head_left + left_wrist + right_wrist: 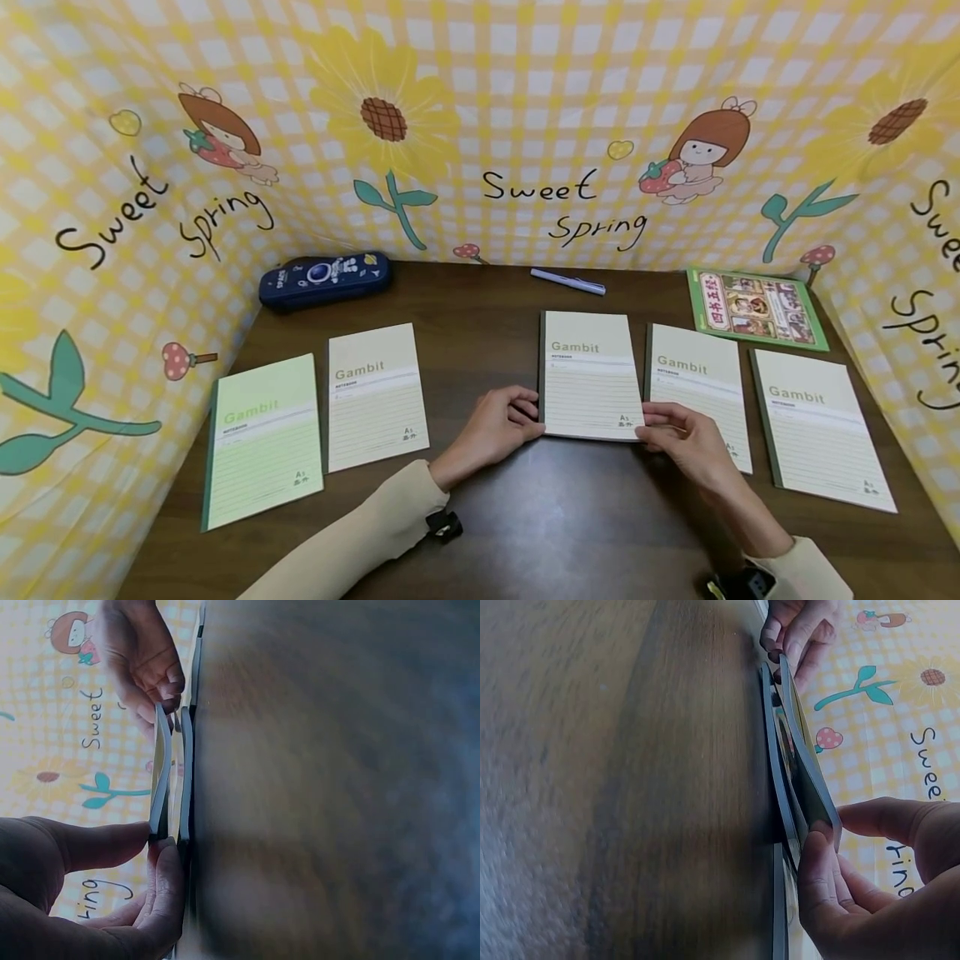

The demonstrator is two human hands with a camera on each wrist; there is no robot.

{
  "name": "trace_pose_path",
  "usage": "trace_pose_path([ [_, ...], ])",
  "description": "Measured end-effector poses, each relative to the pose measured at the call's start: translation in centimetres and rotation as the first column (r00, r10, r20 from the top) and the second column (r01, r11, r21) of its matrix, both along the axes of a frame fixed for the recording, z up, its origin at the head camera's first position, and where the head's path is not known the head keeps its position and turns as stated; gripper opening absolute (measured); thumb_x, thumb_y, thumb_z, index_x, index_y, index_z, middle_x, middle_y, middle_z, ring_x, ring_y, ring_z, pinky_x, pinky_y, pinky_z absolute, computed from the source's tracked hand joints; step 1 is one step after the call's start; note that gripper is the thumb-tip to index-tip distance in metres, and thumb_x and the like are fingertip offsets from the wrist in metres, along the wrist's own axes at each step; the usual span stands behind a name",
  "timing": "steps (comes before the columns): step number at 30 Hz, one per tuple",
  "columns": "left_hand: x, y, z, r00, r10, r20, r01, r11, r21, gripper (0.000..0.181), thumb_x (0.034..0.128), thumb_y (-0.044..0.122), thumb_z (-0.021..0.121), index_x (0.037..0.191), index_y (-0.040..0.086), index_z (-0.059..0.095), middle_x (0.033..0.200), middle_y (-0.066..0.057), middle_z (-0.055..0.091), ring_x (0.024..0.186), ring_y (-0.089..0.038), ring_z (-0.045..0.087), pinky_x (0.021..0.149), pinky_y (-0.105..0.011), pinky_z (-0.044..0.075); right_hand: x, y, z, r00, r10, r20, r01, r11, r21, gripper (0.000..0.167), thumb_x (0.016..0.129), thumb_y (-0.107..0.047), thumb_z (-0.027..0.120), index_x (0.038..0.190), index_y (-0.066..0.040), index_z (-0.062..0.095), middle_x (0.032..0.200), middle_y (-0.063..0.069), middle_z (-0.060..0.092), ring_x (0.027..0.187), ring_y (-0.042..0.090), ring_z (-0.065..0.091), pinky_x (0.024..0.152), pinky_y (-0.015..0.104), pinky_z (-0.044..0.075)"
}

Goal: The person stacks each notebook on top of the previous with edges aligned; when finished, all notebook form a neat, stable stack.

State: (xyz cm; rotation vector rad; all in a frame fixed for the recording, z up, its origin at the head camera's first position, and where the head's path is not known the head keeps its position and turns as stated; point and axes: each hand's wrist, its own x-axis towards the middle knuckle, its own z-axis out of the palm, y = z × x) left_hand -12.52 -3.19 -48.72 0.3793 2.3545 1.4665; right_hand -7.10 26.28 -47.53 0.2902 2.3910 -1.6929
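A cream Gambit notebook is held in front of me by its two near corners. My left hand pinches the near left corner between thumb and fingers. At the near right corner my right hand does the same. The left wrist view shows the held notebook bowed slightly and raised, with another notebook lying under it on the table. A narrow gap between the two also appears in the right wrist view, where the upper notebook is tilted over the lower one.
Left on the brown table lie a green notebook and a cream one. Two more cream notebooks lie right. Behind are a blue pencil case, a lavender pen and a green-edged book.
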Motion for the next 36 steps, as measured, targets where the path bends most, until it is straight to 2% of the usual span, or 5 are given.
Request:
trace_pose_path([
  [11, -0.09, 0.34, 0.41, 1.000, -0.010, 0.003, 0.010, 1.000, 0.004, 0.043, 0.0869, 0.007, 0.082, 0.126, -0.004, 0.068, 0.108, -0.015, 0.076, 0.093, -0.024, 0.077, 0.077, -0.024, 0.060, -0.14, 0.26, -0.08, 1.000, 0.005, 0.029, -0.007, 0.997, 0.081, 0.049, 0.096, -0.016, 0.076, 0.137, 0.005, 0.061, 0.115, 0.017, 0.073, 0.083, 0.002, 0.072, 0.073, 0.024, 0.062],
  [18, -0.03, 0.19, 0.32, 1.000, -0.007, -0.001, 0.007, 0.999, -0.031, 0.048, 0.0864, 0.010, 0.084, 0.129, -0.005, 0.067, 0.107, -0.014, 0.075, 0.092, -0.022, 0.076, 0.078, -0.027, 0.060, -0.03, -0.04, -0.32, 0.999, 0.042, -0.012, -0.040, 0.990, 0.136, 0.048, 0.094, -0.015, 0.079, 0.133, 0.007, 0.064, 0.112, 0.021, 0.071, 0.077, 0.002, 0.069, 0.067, 0.025, 0.060],
  [25, 0.02, 0.01, 0.36, 1.000, -0.028, -0.001, 0.028, 0.998, -0.062, 0.050, 0.0868, 0.013, 0.085, 0.130, -0.005, 0.066, 0.106, -0.013, 0.074, 0.090, -0.022, 0.076, 0.078, -0.028, 0.060, -0.06, -0.34, -0.41, 0.998, 0.059, -0.028, -0.052, 0.978, 0.203, 0.047, 0.092, -0.013, 0.080, 0.132, 0.006, 0.066, 0.109, 0.021, 0.071, 0.075, 0.000, 0.068, 0.064, 0.025, 0.059],
  [36, -0.07, 0.15, 0.34, 0.999, -0.031, 0.011, 0.032, 0.998, -0.046, 0.054, 0.0862, 0.014, 0.085, 0.132, -0.006, 0.065, 0.108, -0.014, 0.074, 0.092, -0.023, 0.076, 0.078, -0.028, 0.060, -0.06, -0.36, -0.34, 0.991, 0.102, -0.083, -0.071, 0.946, 0.315, 0.051, 0.086, -0.013, 0.086, 0.130, 0.006, 0.068, 0.104, 0.017, 0.073, 0.074, -0.002, 0.067, 0.064, 0.020, 0.053],
])
